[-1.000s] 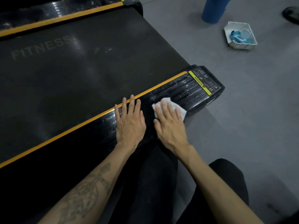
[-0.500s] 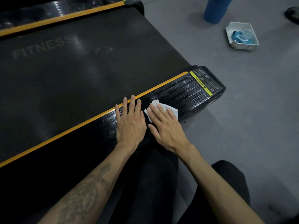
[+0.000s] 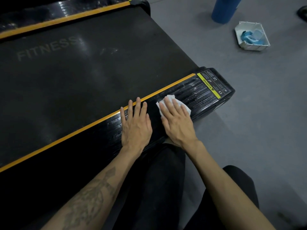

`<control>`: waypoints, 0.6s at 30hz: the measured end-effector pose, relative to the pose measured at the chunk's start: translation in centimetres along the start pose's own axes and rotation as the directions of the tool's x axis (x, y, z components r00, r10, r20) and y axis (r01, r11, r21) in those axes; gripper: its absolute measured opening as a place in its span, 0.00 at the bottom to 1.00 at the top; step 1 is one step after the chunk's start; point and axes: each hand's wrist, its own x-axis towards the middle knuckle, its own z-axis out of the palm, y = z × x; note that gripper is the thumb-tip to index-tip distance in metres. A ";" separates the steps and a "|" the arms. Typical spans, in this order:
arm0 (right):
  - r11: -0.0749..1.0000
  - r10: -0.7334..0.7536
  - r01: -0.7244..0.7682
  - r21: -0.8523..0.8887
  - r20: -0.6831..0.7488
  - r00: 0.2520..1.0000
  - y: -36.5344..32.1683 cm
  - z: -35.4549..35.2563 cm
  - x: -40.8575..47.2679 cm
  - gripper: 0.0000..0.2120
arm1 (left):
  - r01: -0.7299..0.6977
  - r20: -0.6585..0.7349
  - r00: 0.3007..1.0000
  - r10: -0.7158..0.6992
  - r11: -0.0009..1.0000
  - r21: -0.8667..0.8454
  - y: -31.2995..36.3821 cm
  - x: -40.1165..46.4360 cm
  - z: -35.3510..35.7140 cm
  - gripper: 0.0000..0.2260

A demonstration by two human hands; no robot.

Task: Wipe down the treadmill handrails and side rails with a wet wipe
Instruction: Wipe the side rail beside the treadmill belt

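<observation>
Right hand (image 3: pixel 177 121) has slid the one wet wipe (image 3: pixel 172 100) back toward the warning label (image 3: pixel 213 85), fingers flat, pressing it on the near side rail (image 3: pixel 106 130). Left hand (image 3: pixel 135 122) unmoved, flat on the rail, holding nothing. Two side rails visible; one white tray (image 3: pixel 249 45) on the floor.

Faded pale lettering "FITNESS" on black treadmill belt (image 3: pixel 93 67), running toward upper right. "WARNING" in black capitals, with triangle symbol, on yellow strip of warning label (image 3: pixel 214 83) at end of near side rail (image 3: pixel 191 95). Small pictograms and fine print on label's black part, too small to read.
</observation>
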 end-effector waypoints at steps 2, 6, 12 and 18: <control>0.999 0.048 -0.047 0.024 -0.007 0.999 -1.0 0.1 -0.6 0.30 | 0.002 0.000 1.000 -0.002 1.000 -0.007 0.0 0.0 0.0 0.23; 0.996 -0.086 0.085 0.012 0.058 0.995 -2.0 0.1 -1.0 0.30 | -0.001 0.016 1.000 0.001 1.000 -0.003 0.0 0.0 -0.1 0.24; 0.997 0.077 -0.077 0.000 0.010 0.997 0.1 -0.3 1.1 0.30 | 0.013 0.005 1.000 -0.013 0.999 -0.030 0.1 0.0 -0.1 0.24; 0.998 -0.051 0.049 0.049 0.051 0.997 -1.9 -0.2 0.4 0.30 | 0.031 0.009 0.999 -0.031 0.999 -0.022 0.2 0.1 -0.4 0.26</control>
